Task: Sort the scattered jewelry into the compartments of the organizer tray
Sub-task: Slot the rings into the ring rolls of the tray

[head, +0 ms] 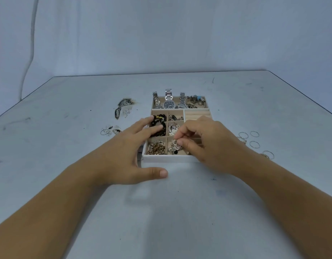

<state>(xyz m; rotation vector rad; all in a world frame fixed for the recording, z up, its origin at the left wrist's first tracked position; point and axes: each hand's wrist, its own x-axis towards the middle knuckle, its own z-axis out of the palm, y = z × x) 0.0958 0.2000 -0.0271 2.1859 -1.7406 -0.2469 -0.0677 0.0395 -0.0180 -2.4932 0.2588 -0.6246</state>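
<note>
My left hand (pixel 129 156) lies flat and open-fingered on the organizer tray (pixel 169 158); my right hand (pixel 208 144) pinches a small silver piece (pixel 174 142) over a near compartment

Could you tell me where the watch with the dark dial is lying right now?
In the head view, the dark-dial watch lies in the far row of the organizer tray, between two other metal-band watches, beyond both hands.

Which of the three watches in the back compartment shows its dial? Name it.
The middle watch: its dark round dial faces the camera. The left watch and the right watch show mostly their metal bands.
</note>
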